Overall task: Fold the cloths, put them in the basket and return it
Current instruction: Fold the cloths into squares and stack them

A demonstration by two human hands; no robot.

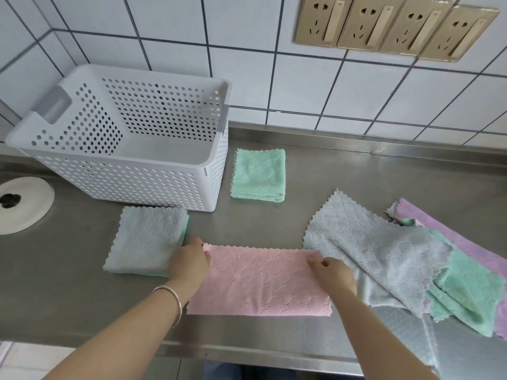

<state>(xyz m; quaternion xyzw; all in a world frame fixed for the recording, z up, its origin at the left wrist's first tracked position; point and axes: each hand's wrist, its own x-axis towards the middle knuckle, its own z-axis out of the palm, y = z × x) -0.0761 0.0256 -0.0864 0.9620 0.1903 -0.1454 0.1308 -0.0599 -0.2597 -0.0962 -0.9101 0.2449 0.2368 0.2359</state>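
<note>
Pink cloth mid-fold at frame centre

Left hand (190, 263) pinches the pink cloth's (258, 283) upper left corner; right hand (333, 274) pinches its upper right corner. Cloth lies flat on the steel counter (82, 297). White basket (175, 187) stands upper left, with a folded grey cloth (148, 239) below it, a folded green cloth (259, 175) to its right, and an unfolded pile (397, 256) at right.

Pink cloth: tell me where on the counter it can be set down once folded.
Bare steel lies right of the folded green cloth, between the wall edge and the grey cloth. A narrower strip runs between the basket and the pink cloth. The right end is crowded with overlapping unfolded cloths; the folded grey cloth fills the spot beside the left hand.
</note>
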